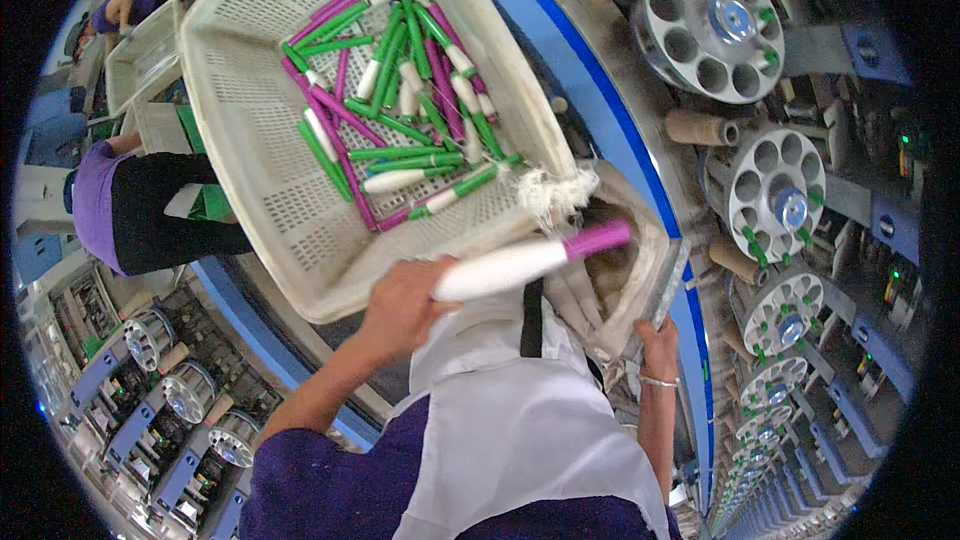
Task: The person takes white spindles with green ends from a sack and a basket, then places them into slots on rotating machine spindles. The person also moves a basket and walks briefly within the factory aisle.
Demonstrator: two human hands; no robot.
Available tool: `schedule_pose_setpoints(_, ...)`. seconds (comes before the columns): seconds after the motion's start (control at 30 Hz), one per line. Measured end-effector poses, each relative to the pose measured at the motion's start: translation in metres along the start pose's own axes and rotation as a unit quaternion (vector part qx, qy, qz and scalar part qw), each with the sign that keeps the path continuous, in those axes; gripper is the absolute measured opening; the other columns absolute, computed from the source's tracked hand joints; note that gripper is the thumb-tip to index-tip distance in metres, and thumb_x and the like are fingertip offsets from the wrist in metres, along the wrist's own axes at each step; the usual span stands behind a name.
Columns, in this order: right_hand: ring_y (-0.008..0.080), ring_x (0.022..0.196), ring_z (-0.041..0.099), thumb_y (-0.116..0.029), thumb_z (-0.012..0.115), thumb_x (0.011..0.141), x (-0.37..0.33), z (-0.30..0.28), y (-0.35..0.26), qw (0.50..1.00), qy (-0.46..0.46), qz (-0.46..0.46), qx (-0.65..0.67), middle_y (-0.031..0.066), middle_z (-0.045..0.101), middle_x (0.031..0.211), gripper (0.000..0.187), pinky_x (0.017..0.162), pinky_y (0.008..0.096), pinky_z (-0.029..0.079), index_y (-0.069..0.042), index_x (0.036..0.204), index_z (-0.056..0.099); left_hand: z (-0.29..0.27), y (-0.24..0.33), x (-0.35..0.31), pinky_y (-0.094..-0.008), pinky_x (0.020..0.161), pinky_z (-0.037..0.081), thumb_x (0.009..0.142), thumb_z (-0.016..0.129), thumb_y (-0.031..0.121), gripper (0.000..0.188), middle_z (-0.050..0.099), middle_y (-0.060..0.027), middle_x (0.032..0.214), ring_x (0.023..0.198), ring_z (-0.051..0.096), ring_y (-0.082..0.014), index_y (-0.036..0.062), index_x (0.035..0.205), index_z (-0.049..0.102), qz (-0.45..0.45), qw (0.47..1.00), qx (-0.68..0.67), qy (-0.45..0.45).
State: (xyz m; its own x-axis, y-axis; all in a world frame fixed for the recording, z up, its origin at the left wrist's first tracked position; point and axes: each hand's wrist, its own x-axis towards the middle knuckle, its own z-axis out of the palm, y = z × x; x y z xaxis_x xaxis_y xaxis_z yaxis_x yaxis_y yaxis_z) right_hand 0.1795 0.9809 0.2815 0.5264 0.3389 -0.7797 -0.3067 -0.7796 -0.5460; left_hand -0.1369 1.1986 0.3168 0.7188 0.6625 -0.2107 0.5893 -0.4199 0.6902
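My left hand (405,305) is closed around one end of a bobbin (500,271) wound with white yarn, whose magenta tube end points right and is blurred by motion. Below that tube end, a pale cloth bag (655,232) hangs open. On the right, the fingers of my right hand (657,348) are wrapped round a metal edge (665,285) beside the bag; a bracelet circles that wrist. Ahead of my body stands a large white plastic basket (225,50). Green and magenta tubes (390,65) lie jumbled inside it, some carrying white yarn.
White waste yarn (553,188) clumps at the basket's near right corner. Winding machines with round holed magazines (712,25) line the right side; similar machines (185,392) stand lower left. A blue rail (600,70) runs past the basket. Two people (120,205) in purple work at left.
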Motion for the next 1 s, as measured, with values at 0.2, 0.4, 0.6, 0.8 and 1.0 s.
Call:
schedule_pose_setpoints(0.2, 0.0156, 0.082, 0.058, -0.003, 0.057, 0.075, -0.013, -0.018, 0.026, 0.998, -0.002, -0.036, 0.05, 0.007, 0.062, 0.1, 0.039, 0.076, 0.0294, 0.047, 0.004, 0.114, 0.054, 0.17, 0.042, 0.033, -0.0444, 0.087, 0.042, 0.081, 0.063, 0.021, 0.051, 0.061, -0.0148, 0.102, 0.097, 0.057, -0.0311, 0.0059, 0.126, 0.044, 0.055, 0.986, 0.041, -0.155)
schedule_pose_setpoints(0.4, 0.014, 0.083, 0.058, -0.001, 0.059, 0.076, -0.026, -0.012, 0.027, 0.996, -0.074, -0.04, 0.025, 0.0063, 0.062, 0.099, 0.037, 0.075, 0.028, 0.047, 0.004, 0.112, 0.056, 0.287, -0.027, 0.07, -0.0427, 0.102, 0.034, 0.072, 0.064, 0.002, 0.077, 0.042, -0.0172, 0.132, 0.118, 0.045, -0.0336, 0.0076, 0.14, 0.029, 0.069, 0.99, 0.018, -0.12)
schedule_pose_setpoints(0.6, 0.0125, 0.084, 0.059, -0.001, 0.061, 0.076, -0.034, 0.01, 0.014, 0.987, -0.142, -0.042, 0.057, 0.0043, 0.063, 0.098, 0.035, 0.076, 0.0256, 0.046, 0.002, 0.111, 0.056, 0.364, -0.031, 0.048, -0.0415, 0.098, 0.039, 0.072, 0.058, 0.0, 0.059, 0.049, -0.0167, 0.13, 0.117, 0.047, -0.0385, 0.0083, 0.129, 0.046, 0.125, 0.969, -0.161, -0.139)
schedule_pose_setpoints(0.8, 0.0127, 0.085, 0.058, -0.003, 0.059, 0.078, -0.043, 0.008, -0.02, 0.968, -0.214, 0.035, 0.126, 0.0065, 0.062, 0.099, 0.034, 0.078, 0.0279, 0.047, 0.003, 0.111, 0.056, 0.367, -0.083, 0.029, -0.0546, 0.101, 0.03, 0.07, 0.06, 0.009, 0.063, 0.037, -0.01, 0.14, 0.132, 0.03, -0.0305, 0.013, 0.131, 0.046, 0.058, 0.989, -0.017, -0.133)
schedule_pose_setpoints(1.0, 0.0115, 0.08, 0.056, -0.007, 0.062, 0.076, -0.033, -0.01, -0.016, 0.974, -0.219, -0.046, -0.022, 0.0046, 0.062, 0.092, 0.034, 0.074, 0.0287, 0.047, 0.003, 0.108, 0.058, 0.316, -0.106, 0.016, -0.0512, 0.097, 0.038, 0.076, 0.056, 0.014, 0.045, 0.051, -0.0124, 0.125, 0.118, 0.046, -0.03, 0.0135, 0.121, 0.055, -0.009, 0.925, 0.157, -0.345)
